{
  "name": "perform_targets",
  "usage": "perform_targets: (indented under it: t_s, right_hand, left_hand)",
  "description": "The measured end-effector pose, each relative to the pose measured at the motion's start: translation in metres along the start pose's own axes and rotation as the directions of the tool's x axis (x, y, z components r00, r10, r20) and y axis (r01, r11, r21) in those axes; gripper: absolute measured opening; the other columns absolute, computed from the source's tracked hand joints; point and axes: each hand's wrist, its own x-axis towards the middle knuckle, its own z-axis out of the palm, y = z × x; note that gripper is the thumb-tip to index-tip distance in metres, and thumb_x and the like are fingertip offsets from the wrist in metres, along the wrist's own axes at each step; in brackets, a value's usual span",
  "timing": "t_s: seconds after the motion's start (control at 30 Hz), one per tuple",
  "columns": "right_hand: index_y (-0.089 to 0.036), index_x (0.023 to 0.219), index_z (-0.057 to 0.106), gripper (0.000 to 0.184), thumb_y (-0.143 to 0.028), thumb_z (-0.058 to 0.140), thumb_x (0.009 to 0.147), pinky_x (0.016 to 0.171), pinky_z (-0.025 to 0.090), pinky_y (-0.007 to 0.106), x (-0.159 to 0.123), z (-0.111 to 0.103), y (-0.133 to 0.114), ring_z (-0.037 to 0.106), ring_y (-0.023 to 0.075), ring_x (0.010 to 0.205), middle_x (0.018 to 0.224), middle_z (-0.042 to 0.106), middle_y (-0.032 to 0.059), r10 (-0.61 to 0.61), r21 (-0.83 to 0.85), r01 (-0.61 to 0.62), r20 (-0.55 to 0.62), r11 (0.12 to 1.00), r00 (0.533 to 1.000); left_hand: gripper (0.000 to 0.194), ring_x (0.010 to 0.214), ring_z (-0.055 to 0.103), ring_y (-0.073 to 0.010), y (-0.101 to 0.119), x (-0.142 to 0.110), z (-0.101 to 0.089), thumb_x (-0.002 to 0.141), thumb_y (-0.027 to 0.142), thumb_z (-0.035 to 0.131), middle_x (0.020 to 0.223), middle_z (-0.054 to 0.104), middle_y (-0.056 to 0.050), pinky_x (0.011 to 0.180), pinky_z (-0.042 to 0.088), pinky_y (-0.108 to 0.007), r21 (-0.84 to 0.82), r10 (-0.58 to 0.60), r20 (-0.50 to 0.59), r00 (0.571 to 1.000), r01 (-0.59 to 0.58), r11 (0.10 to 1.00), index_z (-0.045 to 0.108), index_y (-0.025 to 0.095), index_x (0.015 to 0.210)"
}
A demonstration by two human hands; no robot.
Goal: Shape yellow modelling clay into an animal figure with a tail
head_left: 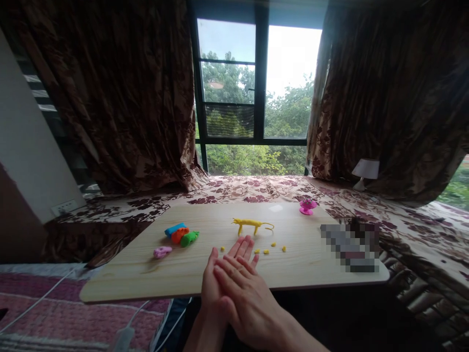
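My left hand [212,282] is turned palm up, its fingers stretched toward the window. Across it lies my right hand [251,291], palm down, pressed against the left palm. Whatever is between the palms is hidden. Just beyond the fingertips a yellow four-legged clay animal [249,223] with a long curled tail stands on the table. Several small yellow clay bits [266,252] lie right of my fingers, and one more yellow bit [222,249] is on their left.
Blue clay [175,229], orange clay [179,236], green clay [190,238] and a pink-purple lump [162,252] lie left on the wooden table [132,274]. A pink stemmed piece [308,207] stands at the far right corner. A blurred patch [350,247] covers the right side. Behind is a lamp [366,169].
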Motion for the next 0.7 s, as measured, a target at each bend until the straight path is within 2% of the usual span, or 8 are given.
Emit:
perform_targets:
  t_s: [0.1,0.27,0.33,0.43,0.5,0.57,0.63,0.7]
  right_hand:
    - [-0.016,0.134,0.038,0.045,-0.027,0.038,0.091,0.111,0.020,0.040,-0.001,0.000,0.003,0.027,0.0206,0.132,0.141,0.037,0.0069,0.071,-0.025,-0.071,-0.031,0.997,0.997]
    - [-0.014,0.139,0.029,0.051,-0.032,0.036,0.092,0.112,0.017,0.035,-0.007,0.000,-0.002,0.022,0.0181,0.134,0.145,0.029,0.0067,-0.047,0.013,0.046,0.087,0.999,0.995]
    - [-0.014,0.138,0.029,0.050,-0.032,0.035,0.092,0.111,0.016,0.039,-0.005,0.002,0.003,0.021,0.0196,0.134,0.144,0.030,0.0070,0.026,-0.017,-0.025,0.057,1.000,0.998]
    - [-0.017,0.133,0.040,0.041,-0.027,0.034,0.093,0.110,0.012,0.046,0.001,0.005,0.022,0.022,0.0219,0.134,0.138,0.041,0.0064,0.168,-0.098,-0.171,-0.039,0.980,0.985]
    - [-0.018,0.128,0.046,0.038,-0.024,0.035,0.092,0.109,0.011,0.049,0.004,0.004,0.035,0.021,0.0228,0.134,0.135,0.045,0.0061,0.198,-0.139,-0.208,-0.085,0.968,0.977]
    - [-0.019,0.124,0.050,0.036,-0.023,0.037,0.092,0.109,0.012,0.049,0.005,0.002,0.045,0.020,0.0234,0.134,0.135,0.046,0.0054,0.193,-0.166,-0.208,-0.106,0.964,0.976]
    - [-0.020,0.122,0.051,0.034,-0.023,0.038,0.092,0.108,0.014,0.047,0.005,-0.003,0.053,0.023,0.0228,0.133,0.133,0.047,0.0041,0.193,-0.188,-0.212,-0.118,0.959,0.974]
    - [-0.022,0.122,0.051,0.034,-0.022,0.038,0.091,0.106,0.020,0.043,0.004,-0.011,0.062,0.031,0.0215,0.128,0.130,0.051,0.0039,0.226,-0.211,-0.251,-0.135,0.945,0.965]
  left_hand:
    - [0.061,0.127,0.037,-0.0287,0.000,-0.002,0.000,0.085,0.047,0.036,0.137,0.042,-0.019,0.105,0.026,-0.052,0.016,-0.027,-0.051,0.998,0.027,0.999,0.037,0.010,0.133]
    - [0.061,0.125,0.041,-0.0274,0.003,0.001,0.000,0.085,0.047,0.032,0.135,0.043,-0.019,0.104,0.028,-0.052,-0.007,0.062,-0.037,0.997,-0.063,0.998,0.036,0.010,0.133]
    - [0.056,0.121,0.045,-0.0275,-0.001,0.001,0.001,0.086,0.044,0.034,0.132,0.048,-0.018,0.102,0.033,-0.051,0.013,0.009,-0.052,0.999,-0.009,1.000,0.041,0.010,0.130]
    - [0.048,0.111,0.055,-0.0268,-0.005,-0.002,0.007,0.087,0.037,0.036,0.121,0.056,-0.019,0.093,0.045,-0.045,0.038,-0.151,-0.050,0.987,0.153,0.988,0.047,0.009,0.124]
    - [0.041,0.100,0.062,-0.0226,-0.003,-0.004,0.011,0.088,0.031,0.037,0.112,0.061,-0.016,0.081,0.053,-0.037,0.023,-0.212,-0.030,0.977,0.212,0.977,0.050,0.011,0.120]
    - [0.032,0.088,0.065,-0.0163,0.000,-0.004,0.012,0.087,0.022,0.040,0.103,0.065,-0.012,0.073,0.055,-0.028,0.007,-0.235,-0.035,0.971,0.235,0.972,0.054,0.012,0.113]
    - [0.026,0.084,0.065,-0.0128,0.004,-0.003,0.010,0.082,0.011,0.042,0.098,0.066,-0.011,0.076,0.054,-0.024,0.106,-0.205,-0.083,0.975,0.214,0.971,0.058,0.010,0.103]
    - [0.029,0.088,0.065,-0.0144,0.006,0.001,0.005,0.074,0.001,0.044,0.097,0.066,-0.012,0.084,0.051,-0.027,0.375,-0.067,-0.136,0.988,0.114,0.920,0.060,0.009,0.097]
